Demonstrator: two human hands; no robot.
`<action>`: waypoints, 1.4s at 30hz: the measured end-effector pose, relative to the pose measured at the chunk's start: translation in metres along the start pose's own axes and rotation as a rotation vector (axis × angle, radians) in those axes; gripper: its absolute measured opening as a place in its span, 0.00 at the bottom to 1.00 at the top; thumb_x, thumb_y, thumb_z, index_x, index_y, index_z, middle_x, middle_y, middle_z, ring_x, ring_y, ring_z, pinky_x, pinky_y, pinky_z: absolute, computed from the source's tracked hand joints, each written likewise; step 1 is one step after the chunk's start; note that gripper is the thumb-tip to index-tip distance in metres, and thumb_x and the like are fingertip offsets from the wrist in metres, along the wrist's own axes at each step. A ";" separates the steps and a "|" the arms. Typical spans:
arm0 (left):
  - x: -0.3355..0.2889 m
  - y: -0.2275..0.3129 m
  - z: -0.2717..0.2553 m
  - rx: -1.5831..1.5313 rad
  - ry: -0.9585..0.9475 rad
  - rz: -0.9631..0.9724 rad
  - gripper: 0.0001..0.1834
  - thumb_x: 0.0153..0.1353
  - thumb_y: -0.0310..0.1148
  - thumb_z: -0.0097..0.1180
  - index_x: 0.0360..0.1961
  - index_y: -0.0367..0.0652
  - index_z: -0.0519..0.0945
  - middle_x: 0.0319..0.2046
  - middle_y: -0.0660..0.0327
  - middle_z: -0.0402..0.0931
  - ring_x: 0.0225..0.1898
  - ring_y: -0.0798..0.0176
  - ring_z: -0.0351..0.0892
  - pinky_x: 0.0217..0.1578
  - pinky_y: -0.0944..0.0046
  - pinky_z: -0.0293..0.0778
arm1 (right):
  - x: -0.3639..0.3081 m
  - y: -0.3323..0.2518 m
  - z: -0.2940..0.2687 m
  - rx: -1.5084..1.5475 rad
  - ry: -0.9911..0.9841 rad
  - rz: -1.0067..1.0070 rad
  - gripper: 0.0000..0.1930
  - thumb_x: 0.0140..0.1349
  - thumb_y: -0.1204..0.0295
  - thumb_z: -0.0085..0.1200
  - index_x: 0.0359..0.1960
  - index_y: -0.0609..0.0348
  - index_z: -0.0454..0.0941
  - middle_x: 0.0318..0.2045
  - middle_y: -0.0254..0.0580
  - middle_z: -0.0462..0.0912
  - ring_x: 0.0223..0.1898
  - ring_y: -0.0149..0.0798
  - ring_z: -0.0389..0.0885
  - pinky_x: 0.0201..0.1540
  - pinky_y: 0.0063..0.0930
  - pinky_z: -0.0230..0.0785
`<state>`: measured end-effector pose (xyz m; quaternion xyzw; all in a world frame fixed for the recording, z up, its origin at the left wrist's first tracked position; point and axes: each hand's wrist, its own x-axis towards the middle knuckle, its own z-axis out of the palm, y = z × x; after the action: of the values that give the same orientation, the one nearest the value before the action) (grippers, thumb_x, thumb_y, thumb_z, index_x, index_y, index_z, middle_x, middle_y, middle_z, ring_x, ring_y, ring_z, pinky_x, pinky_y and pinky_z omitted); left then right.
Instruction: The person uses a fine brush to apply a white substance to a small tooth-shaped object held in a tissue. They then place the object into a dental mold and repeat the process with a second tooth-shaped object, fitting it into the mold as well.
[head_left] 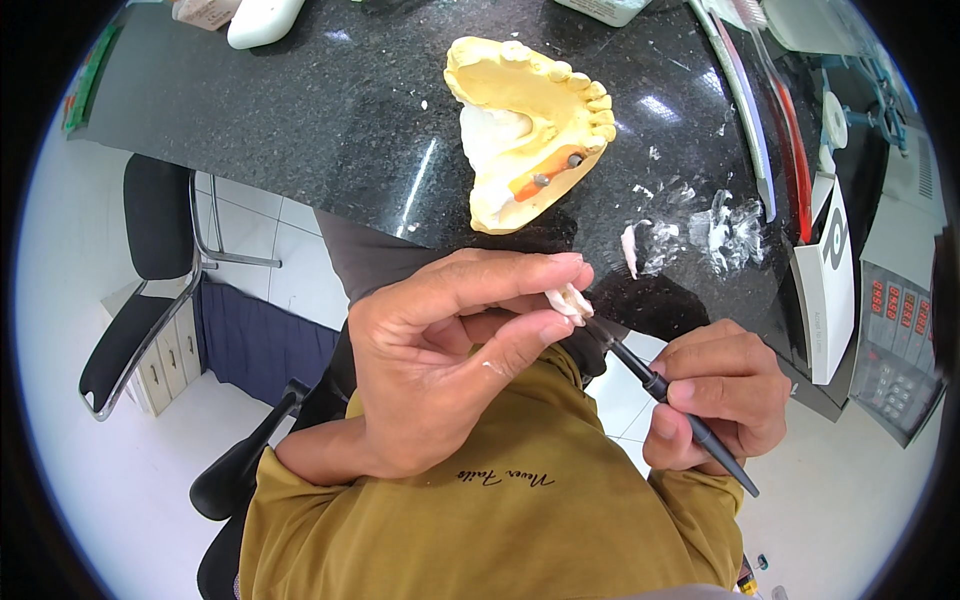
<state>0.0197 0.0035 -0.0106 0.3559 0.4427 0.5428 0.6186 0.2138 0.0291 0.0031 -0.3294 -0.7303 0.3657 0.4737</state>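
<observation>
Between the thumb and fingertips of my left hand (440,345) is a small white dental crown piece (568,304). My right hand (718,398) grips a slim black brush (648,380), slanted so its dark tip meets or nearly meets the crown piece. Beyond my hands, a yellow plaster dental model (545,125) lies on the dark table; it has a row of teeth, an orange-pink gum section and two grey metal posts. A smear of white paste (725,235) and a pinkish-white dab (629,250) mark the tabletop right of the model.
The speckled black table (330,110) ends just beyond my hands. On its right lie a long grey-lilac strip (745,120), a red-handled brush (795,150) and a white box (826,285), near a device with a red display (895,330). A black chair (158,215) stands left.
</observation>
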 end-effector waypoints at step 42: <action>0.002 0.003 0.002 -0.027 0.004 -0.021 0.18 0.52 0.16 0.58 0.46 0.31 0.75 0.38 0.48 0.77 0.38 0.57 0.81 0.42 0.62 0.79 | 0.001 0.000 -0.002 -0.008 0.003 -0.024 0.13 0.40 0.79 0.65 0.29 0.60 0.76 0.20 0.41 0.77 0.17 0.35 0.78 0.19 0.21 0.71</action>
<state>0.0200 0.0063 -0.0073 0.3418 0.4404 0.5431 0.6279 0.2158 0.0305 0.0038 -0.3230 -0.7349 0.3566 0.4779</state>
